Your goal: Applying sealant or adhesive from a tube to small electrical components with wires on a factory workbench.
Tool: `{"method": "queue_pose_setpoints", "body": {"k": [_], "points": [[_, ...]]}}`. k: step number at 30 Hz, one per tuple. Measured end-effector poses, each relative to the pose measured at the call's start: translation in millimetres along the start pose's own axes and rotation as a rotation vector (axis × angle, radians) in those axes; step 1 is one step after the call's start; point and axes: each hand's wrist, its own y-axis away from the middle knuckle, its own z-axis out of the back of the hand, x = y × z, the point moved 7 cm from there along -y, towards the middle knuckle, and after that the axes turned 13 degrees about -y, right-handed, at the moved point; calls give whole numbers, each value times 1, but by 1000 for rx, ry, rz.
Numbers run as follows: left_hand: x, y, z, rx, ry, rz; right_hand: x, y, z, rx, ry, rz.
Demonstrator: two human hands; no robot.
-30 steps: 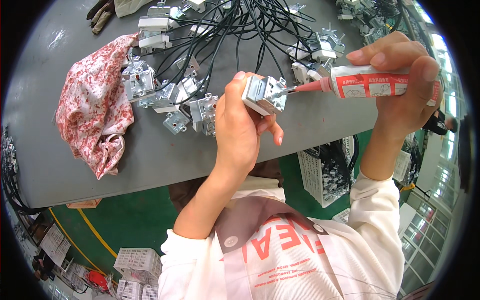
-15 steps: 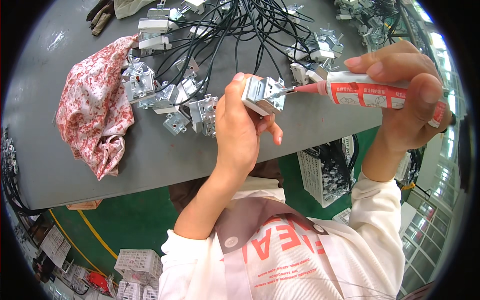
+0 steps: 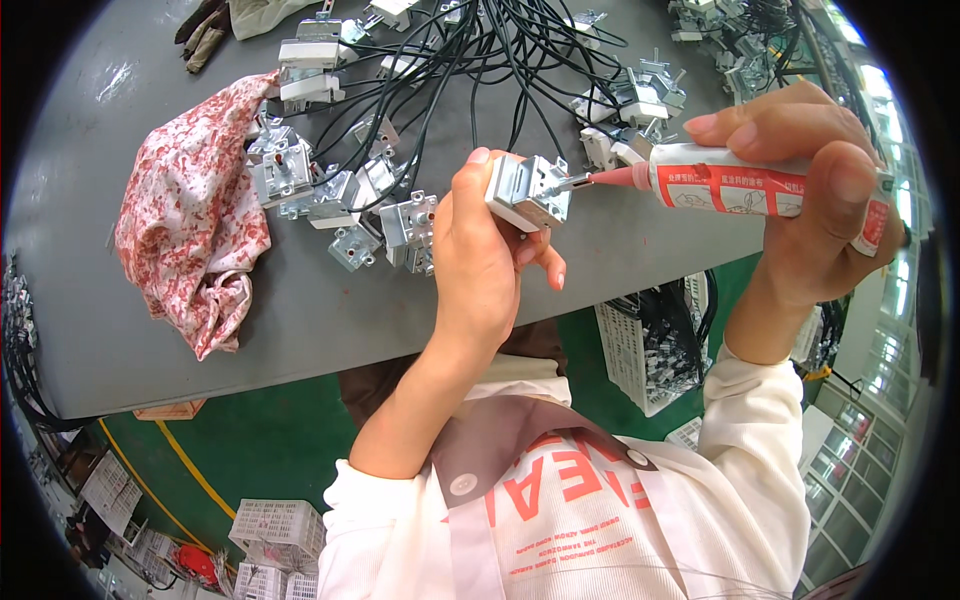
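Note:
My left hand (image 3: 480,235) grips a small white-and-metal switch unit (image 3: 525,192) above the table, its metal shaft pointing right. A tube (image 3: 725,182) with a red-and-white label and a pink tapered nozzle is held in my right hand (image 3: 820,190), fingers above and thumb below. The nozzle's tip meets, or nearly meets, the end of the shaft. Just left of my left hand lie several similar units (image 3: 408,225) joined to black cables (image 3: 470,60). More units (image 3: 635,105) rest beyond the tube.
On the left of the grey table (image 3: 310,310) lies a crumpled cloth (image 3: 195,200) blotched with red. Dark gloves (image 3: 205,40) sit at the far left. Below the table edge, a white basket (image 3: 630,350) holds cabled parts. White crates (image 3: 280,530) stand on the green floor.
The tube has tilted or rolled very slightly in my right hand. My left hand and the switch unit have hardly moved.

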Motion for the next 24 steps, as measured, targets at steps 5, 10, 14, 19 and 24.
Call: {"method": "queue_pose_setpoints", "body": {"k": [5,10,14,19,24], "points": [[0,0,-1,-10,-7,-2,14,1,-5,67,19,152],[-10,4,0,-95,-170,-192,29,5,-15,76,191,218],[-3,3,0,-89,-104,-52,44,19,-31,64,494,350],[0,1,-1,-35,118,8,20,27,-6,-18,317,361],[-5,12,-11,234,969,134,-25,46,33,-565,-69,268]]}}
